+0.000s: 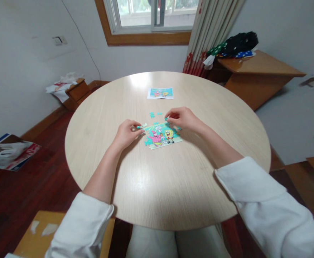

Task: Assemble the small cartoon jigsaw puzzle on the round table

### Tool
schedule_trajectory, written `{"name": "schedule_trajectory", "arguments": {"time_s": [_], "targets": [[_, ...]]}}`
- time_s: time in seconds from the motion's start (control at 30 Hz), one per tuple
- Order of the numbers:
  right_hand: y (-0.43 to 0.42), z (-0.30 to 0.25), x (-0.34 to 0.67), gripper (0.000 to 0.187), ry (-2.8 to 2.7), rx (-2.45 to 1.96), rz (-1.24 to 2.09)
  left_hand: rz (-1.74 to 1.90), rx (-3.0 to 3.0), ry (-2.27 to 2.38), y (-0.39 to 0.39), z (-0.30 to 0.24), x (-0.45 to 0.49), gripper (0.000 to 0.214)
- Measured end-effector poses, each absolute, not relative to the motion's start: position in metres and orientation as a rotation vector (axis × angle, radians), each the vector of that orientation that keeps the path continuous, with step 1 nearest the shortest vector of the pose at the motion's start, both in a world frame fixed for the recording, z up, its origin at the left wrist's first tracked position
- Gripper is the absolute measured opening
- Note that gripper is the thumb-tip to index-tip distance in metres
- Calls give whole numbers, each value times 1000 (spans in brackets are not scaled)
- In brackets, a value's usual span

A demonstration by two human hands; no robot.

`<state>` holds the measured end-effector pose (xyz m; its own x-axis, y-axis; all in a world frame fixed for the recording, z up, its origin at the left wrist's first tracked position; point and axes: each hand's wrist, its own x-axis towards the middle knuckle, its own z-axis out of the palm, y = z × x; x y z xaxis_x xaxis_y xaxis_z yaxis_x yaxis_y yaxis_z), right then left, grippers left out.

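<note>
The partly joined cartoon jigsaw puzzle [159, 138] lies mid-frame on the round table [143, 186]. Left of it, the left hand [127, 133] pinches a small teal piece [139, 127], thumb and forefinger nearly together; above it to the right, the right hand [183, 118] pinches a second teal piece [166, 119] likewise. Best seat one at a time, tabs aligned against the printed reference picture [160, 93] at upper centre, pressing straight down.

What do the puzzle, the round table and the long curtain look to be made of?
Puzzle: probably printed cardboard, thin, with interlocking tabs at its edge; sheen unclear. Round table: wood or laminate, satin, with pale grain and soft glare. Curtain: likely matte fabric, falling in folds.
</note>
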<state>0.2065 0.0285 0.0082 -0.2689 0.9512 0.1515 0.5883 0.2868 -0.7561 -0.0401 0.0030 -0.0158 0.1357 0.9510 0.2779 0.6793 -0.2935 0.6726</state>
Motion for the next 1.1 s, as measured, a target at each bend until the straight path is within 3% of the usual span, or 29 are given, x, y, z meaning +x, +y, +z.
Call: {"name": "schedule_trajectory", "arguments": {"time_s": [0.17, 0.33, 1.1], "targets": [[6, 2, 246, 11, -1651, -1552, 1178, 904, 2082, 1426, 1, -17, -39, 26], [1, 12, 253, 14, -1648, -1583, 1353, 860, 2095, 1402, 0, -17, -39, 31], [1, 14, 245, 18, -1668, -1615, 1342, 743, 2204, 1389, 1, -18, -38, 31]]}}
